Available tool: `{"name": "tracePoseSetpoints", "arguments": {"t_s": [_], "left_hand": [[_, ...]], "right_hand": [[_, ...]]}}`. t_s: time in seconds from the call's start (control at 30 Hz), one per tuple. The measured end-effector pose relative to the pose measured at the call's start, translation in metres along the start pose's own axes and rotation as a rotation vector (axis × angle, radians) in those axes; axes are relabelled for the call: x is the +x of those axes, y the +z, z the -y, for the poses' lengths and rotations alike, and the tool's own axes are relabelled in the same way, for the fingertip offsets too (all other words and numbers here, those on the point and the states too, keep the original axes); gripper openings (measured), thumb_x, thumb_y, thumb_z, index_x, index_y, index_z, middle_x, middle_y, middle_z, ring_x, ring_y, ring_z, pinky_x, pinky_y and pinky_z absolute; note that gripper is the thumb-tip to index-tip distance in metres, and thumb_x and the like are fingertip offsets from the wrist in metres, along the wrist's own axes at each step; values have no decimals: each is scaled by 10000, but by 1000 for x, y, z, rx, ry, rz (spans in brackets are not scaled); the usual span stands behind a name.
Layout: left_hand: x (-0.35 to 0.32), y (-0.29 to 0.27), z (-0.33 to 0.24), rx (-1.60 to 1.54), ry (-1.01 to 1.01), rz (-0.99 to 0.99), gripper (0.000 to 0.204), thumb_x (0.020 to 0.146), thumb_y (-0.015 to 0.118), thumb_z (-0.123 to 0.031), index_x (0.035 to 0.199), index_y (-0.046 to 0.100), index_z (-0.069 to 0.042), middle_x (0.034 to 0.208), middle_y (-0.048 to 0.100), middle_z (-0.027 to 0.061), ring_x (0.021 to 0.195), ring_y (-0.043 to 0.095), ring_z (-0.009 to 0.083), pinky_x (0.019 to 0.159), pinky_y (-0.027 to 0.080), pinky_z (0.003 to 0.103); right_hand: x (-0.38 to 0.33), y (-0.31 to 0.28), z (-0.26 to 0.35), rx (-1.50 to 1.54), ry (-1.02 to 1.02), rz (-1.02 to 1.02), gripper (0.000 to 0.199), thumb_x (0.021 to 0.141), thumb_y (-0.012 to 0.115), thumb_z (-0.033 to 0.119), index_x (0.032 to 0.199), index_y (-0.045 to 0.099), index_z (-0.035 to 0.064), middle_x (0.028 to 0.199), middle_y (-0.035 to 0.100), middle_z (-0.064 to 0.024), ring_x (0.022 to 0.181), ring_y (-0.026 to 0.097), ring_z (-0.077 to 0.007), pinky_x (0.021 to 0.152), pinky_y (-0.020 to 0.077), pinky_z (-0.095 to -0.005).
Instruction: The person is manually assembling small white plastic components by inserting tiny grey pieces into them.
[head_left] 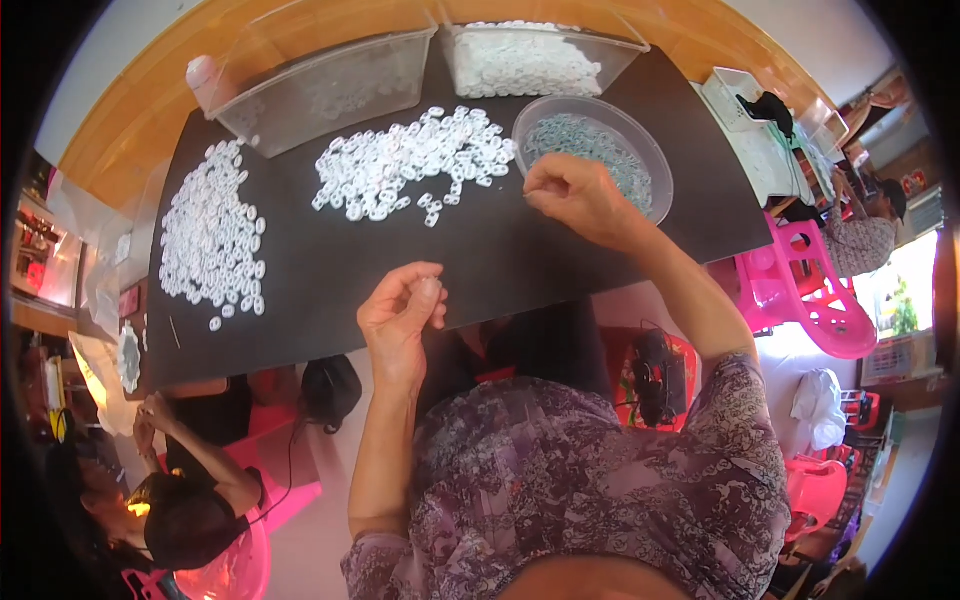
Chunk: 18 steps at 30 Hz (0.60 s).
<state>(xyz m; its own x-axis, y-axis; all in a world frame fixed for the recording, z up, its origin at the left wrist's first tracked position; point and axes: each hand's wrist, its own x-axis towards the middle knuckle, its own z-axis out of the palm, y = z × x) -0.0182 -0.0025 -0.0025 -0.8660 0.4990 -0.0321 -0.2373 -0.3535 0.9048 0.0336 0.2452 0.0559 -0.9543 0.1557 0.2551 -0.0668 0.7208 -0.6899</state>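
My left hand (400, 318) is closed in a pinch over the front part of the dark table (470, 270), thumb against the fingers. What it holds, if anything, is too small to make out. My right hand (582, 198) is closed too, its fingertips pinched over the near left side of a round clear bowl (664, 195). Whatever lies between them does not show clearly. Small greenish translucent pieces (590, 140) fill the bowl. Left of it spreads a heap of small white oval pieces (405, 160) with dark marks. A second heap of such pieces (210, 230) lies at the table's left.
A clear bin (340, 95) and another bin full of white pieces (525, 65) stand along the back. A pink bottle (203, 75) is at the back left corner. One person (190, 500) sits at lower left, another (865, 235) at far right. Pink chairs (800, 290) flank the table.
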Motion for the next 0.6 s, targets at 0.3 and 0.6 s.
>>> {"name": "tracePoseSetpoints", "arguments": {"t_s": [0.3,0.6], "left_hand": [[-14,-4,-11,-83,16,-68,177,821,633,-18,980,597,49,764,601,69,641,546,105,549,449,209],[-26,-8,-13,-64,43,-84,135,833,624,-29,948,604,39,781,597,38,655,537,86,564,441,200]], "right_hand": [[-11,63,61,352,-70,180,97,757,656,36,850,638,56,735,559,8,637,475,-49,578,385,-204],[-13,87,66,524,38,202,69,760,645,33,819,618,9,662,541,33,608,478,-24,532,405,-195]]}}
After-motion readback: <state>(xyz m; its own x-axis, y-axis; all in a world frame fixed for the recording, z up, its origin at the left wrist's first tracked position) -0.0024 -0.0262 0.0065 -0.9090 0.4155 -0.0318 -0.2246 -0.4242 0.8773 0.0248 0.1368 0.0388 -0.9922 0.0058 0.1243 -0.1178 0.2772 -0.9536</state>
